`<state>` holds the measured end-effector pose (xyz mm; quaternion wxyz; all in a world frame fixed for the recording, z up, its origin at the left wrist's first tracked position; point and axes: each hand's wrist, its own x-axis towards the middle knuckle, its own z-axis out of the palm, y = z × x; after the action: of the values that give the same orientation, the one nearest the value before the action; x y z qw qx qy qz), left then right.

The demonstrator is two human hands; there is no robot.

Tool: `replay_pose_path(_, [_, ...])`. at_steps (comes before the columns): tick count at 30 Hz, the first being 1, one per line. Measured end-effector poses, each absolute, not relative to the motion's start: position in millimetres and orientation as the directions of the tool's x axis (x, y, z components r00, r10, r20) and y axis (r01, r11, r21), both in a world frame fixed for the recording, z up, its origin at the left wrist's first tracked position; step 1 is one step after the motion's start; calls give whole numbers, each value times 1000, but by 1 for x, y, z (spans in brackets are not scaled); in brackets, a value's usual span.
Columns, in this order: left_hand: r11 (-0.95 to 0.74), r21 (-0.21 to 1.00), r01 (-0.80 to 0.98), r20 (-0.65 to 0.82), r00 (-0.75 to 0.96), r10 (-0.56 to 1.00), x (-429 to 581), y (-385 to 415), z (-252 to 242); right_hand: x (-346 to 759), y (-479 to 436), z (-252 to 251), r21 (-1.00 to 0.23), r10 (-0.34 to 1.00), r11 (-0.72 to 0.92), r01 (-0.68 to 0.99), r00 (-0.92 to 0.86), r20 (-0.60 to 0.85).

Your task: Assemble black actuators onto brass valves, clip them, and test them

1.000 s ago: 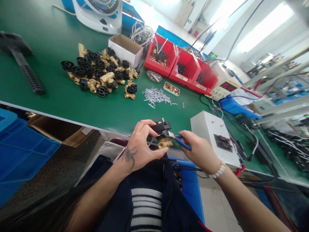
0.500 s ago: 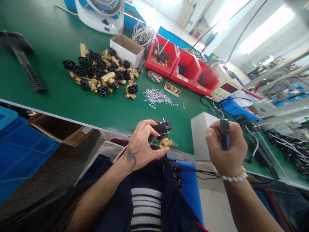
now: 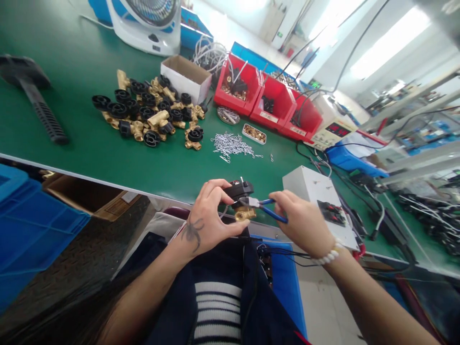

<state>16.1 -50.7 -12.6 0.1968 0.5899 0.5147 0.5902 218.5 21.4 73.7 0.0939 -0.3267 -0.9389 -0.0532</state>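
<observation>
Near the front edge of the green table, my left hand [image 3: 210,215] grips a brass valve [image 3: 245,214] with a round black cap [image 3: 240,190] on top. A thin metal pin sticks up from the cap. Blue-handled pliers [image 3: 269,207] are in my right hand [image 3: 304,223], its fingers wrapped about the handles. Their jaws meet the valve's neck, just under the black cap; what they bite on is too small to tell. Beyond my hands lies a pile of small silver clip pins [image 3: 233,144].
Brass fittings with black caps [image 3: 147,108] are heaped at the back left, beside a white box [image 3: 187,76]. Red bins [image 3: 268,98] line the back. A grey box [image 3: 316,189] stands right of my hands. A fan [image 3: 147,28] and a black bracket [image 3: 36,96] are at left.
My right hand has swung left from above the grey box, bringing the pliers to the valve's neck. My left hand keeps the valve in nearly the same place.
</observation>
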Motion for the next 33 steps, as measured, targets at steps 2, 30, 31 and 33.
replay_pose_path(2, [-390, 841, 375, 491, -226, 841, 16, -51, -12, 221, 23, 75, 2, 619, 725, 689, -653, 437])
replay_pose_path(30, [-371, 852, 370, 462, -196, 865, 13, -47, -10, 219, 22, 70, 49, 660, 732, 679, -725, 196])
replay_pose_path(31, [-368, 854, 369, 458, -196, 867, 13, -47, -10, 219, 22, 71, 12, 660, 718, 696, -686, 306])
replay_pose_path(33, [-370, 855, 364, 458, -194, 868, 13, -47, -10, 219, 21, 71, -73, 656, 682, 728, -563, 503])
